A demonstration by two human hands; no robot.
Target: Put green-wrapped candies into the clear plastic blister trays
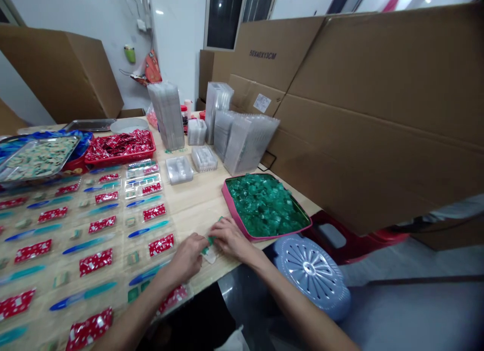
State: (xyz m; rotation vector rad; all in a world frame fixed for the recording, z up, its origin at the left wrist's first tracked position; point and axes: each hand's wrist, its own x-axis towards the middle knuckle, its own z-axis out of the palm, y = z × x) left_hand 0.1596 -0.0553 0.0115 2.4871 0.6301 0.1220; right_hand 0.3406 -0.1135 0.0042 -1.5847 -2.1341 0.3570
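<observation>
my left hand (192, 255) and right hand (229, 236), both nearly closed, pinch small green pieces (205, 250) (clear plastic (210, 257) between them). a pink tray (230, 203) sits just beside.

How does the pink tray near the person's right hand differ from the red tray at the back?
Contents: the pink tray holds shiny green pieces, the red tray red packets with white marks.
Place: the pink tray is close beside the right hand; the red tray lies farther off, well away from both hands.
Shared: both trays are heaped full and rest on the table.
</observation>
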